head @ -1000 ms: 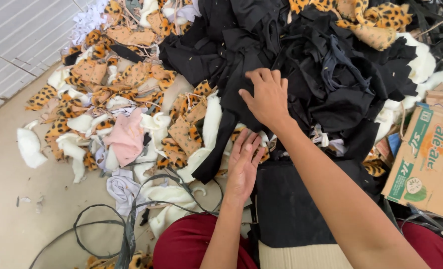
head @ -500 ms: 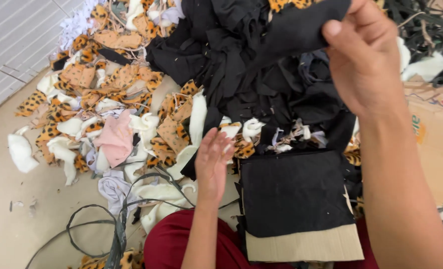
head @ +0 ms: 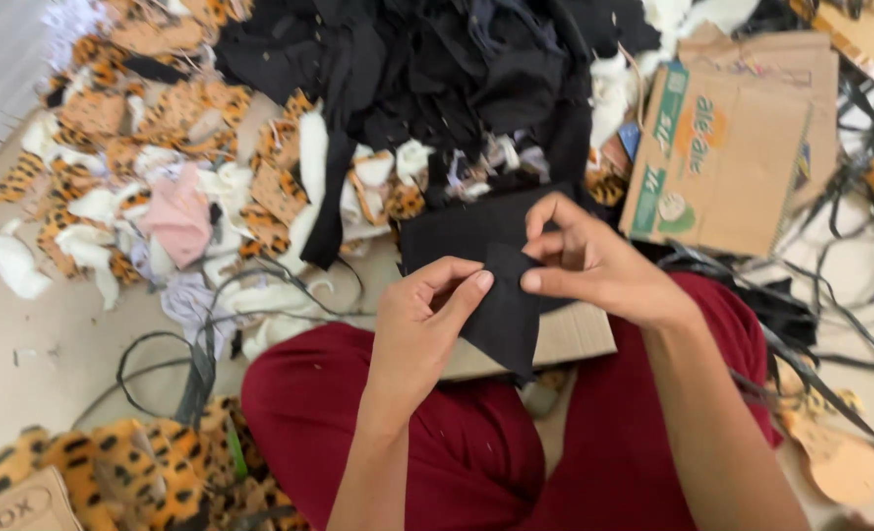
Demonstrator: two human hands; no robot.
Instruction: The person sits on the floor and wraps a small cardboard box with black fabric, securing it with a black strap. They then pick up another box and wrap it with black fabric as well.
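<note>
A small black fabric piece (head: 504,315) — matte, soft-looking, roughly diamond-shaped with one corner hanging down — is held up over the person's lap in dark red trousers (head: 457,433), pinched at its left edge between the thumb and fingers of the left hand (head: 422,324) and at its upper right edge by the closed fingertips of the right hand (head: 594,261). Just behind it lies a flat stack of black cloth (head: 457,231) on a tan cardboard sheet (head: 580,334), and beyond that a loose heap of black scraps (head: 437,69), crumpled leopard-print offcuts (head: 162,108) and white fluffy bits (head: 314,157) — with a flattened cardboard box (head: 722,162) to the right on the pale floor (head: 24,364).
</note>
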